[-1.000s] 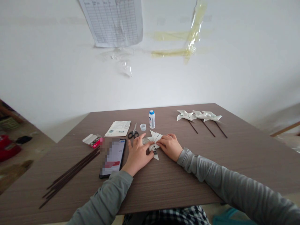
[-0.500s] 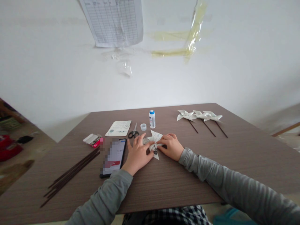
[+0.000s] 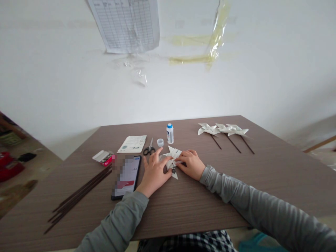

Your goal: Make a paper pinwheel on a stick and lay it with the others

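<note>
A folded white paper pinwheel [image 3: 173, 154] lies flat on the brown wooden table [image 3: 183, 203] between my hands. My left hand [image 3: 154, 172] rests on its left part, fingers stretched and spread, thumb at the centre. My right hand [image 3: 191, 163] lies on its right part with the fingers curled down, fingertips pressing the paper near the middle. Both sleeves are grey.
A phone [image 3: 127, 176] lies left of my left hand, with dark sticks [image 3: 78, 196] further left. Behind are a small pin box [image 3: 103, 157], a paper sheet [image 3: 132, 143], scissors [image 3: 149, 148], a white cap [image 3: 160, 142] and a glue bottle [image 3: 170, 133]. Three finished pinwheels [image 3: 223, 130] lie at back right.
Both hands stay pressed on the paper pinwheel; only slight finger shifts show.
</note>
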Available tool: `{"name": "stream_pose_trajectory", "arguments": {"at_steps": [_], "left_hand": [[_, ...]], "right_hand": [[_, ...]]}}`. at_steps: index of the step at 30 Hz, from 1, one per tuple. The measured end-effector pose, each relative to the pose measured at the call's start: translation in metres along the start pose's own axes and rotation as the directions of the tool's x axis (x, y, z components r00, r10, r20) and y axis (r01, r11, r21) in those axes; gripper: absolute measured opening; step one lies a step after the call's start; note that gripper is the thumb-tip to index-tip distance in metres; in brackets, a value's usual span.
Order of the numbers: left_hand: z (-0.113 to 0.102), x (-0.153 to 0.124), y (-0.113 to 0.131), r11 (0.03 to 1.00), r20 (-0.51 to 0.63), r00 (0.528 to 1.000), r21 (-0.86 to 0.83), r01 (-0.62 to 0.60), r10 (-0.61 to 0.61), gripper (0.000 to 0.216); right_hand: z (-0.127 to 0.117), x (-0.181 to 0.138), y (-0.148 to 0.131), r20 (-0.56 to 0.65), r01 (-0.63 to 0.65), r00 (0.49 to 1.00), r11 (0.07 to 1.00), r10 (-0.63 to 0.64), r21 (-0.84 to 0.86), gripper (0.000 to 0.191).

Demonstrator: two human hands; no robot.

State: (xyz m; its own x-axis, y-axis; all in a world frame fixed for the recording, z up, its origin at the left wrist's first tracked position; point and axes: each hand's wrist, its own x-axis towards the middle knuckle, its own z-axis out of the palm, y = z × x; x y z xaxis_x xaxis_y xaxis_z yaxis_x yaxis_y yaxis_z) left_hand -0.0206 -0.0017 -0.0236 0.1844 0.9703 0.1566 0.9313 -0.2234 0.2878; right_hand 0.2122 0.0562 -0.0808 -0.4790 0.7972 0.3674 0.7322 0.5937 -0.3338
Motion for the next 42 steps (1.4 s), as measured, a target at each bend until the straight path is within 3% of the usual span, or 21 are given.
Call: {"name": "stream_pose_trajectory", "arguments": {"at_steps": [7,19,27,34,42], "left_hand": [[-0.0048,-0.0020,0.0066,1.000,0.035,0.999,0.018,0.009,-0.009,0.043],[-0.0064,-0.0013,0.0046,0.999,0.065,0.998,0.038,0.011,-0.014,0.044],[-0.0045,-0.0002,0.0030,0.999,0.054,0.998,0.018,0.037,-0.038,0.056],[-0.0028,-0.0022,0.0016,1.000,0.036,0.999,0.009,0.015,-0.015,0.042],[-0.0051,-0.0008,0.0011,1.000,0.062,0.998,0.017,0.026,-0.027,0.042]], "right_hand": [[0.0002,-0.0008,0.0006,0.005,0.001,1.000,1.000,-0.001,0.009,0.020],[0.0013,-0.0012,0.0025,-0.003,0.011,1.000,1.000,-0.011,0.026,0.019],[-0.0005,-0.0014,-0.0002,0.012,-0.018,1.000,0.999,0.017,0.028,0.019],[0.0011,-0.0019,0.0010,-0.006,-0.004,1.000,1.000,0.004,0.020,0.016],[0.0003,-0.0030,0.0037,-0.012,0.006,1.000,0.999,-0.005,0.034,0.019]]}}
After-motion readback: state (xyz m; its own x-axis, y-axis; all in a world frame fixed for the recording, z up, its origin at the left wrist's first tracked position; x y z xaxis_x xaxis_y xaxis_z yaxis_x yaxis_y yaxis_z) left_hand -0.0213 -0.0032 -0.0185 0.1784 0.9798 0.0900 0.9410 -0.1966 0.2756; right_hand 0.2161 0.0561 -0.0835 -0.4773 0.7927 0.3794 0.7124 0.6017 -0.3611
